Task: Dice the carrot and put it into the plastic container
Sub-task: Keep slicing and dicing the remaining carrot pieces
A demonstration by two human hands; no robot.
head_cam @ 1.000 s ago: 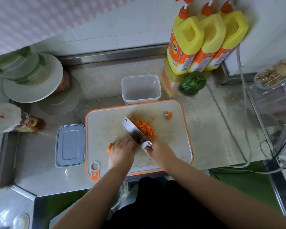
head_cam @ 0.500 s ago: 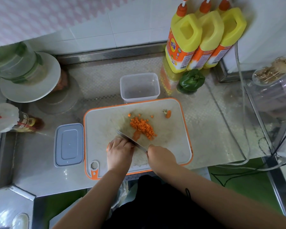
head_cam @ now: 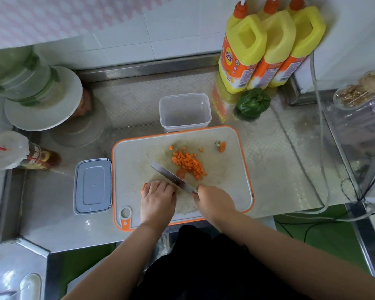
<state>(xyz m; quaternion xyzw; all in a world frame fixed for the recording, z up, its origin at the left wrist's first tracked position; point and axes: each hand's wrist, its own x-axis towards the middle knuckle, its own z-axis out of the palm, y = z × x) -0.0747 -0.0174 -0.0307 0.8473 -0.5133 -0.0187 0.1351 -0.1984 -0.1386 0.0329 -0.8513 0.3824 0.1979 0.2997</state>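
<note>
Cutting board (head_cam: 139,161) — white with an orange rim — lies on the steel counter (head_cam: 268,165), near its front edge. On it sits a pile of diced carrot (head_cam: 188,162): small, fairly even orange cubes, heaped loosely at the board's centre, with a few strays just beyond the pile toward the far edge. One larger flat slice (head_cam: 180,172) lies at the pile's near side, just beside the blade. The cut-off carrot top (head_cam: 221,146), orange with a bit of green stub, rests apart near the board's far right corner.

Left hand (head_cam: 157,199) is curled, knuckles up, over the uncut carrot piece (head_cam: 143,187); only an orange end shows at the hand's left side, the rest is hidden. Right hand (head_cam: 214,202) grips the handle of the knife (head_cam: 173,178); the handle itself is covered. The blade runs diagonally away to the upper left, passing right alongside the left hand's fingers and between that hand and the diced pile.

Plastic container (head_cam: 185,112) — clear, rectangular, lidless — stands on the counter touching the board's far edge. No carrot is seen inside it. Its grey lid (head_cam: 93,186) lies flat on the counter just left of the board.

Behind the container's right side: a green bell pepper (head_cam: 253,102) and three yellow bottles (head_cam: 266,46) against the wall.
</note>
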